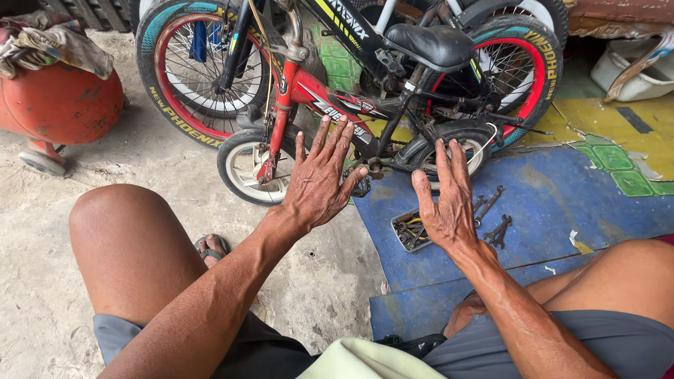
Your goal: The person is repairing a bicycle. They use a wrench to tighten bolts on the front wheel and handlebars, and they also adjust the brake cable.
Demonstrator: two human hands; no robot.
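A: From the head view, what do your hands grip?

B: Nothing. Your left hand [319, 179] and right hand [447, 200] are spread flat, fingers apart, raised before the small red-and-black bicycle [330, 105].

A: And beneath?

B: A tray of tools [409, 230] and wrenches [495, 217] lie on the blue mat [562, 196], beside the dusty concrete floor [154, 154].

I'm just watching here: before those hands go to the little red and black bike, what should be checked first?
1. Left hand empty, fingers spread: ok.
2. Right hand empty, open: ok.
3. Small bike upright on its wheels: ok; what props it, cannot tell.
4. Tray of tools close to the right hand: ok.
5. Loose wrenches on the blue mat, within easy reach: ok.
6. Pedal crank free to turn: cannot tell.
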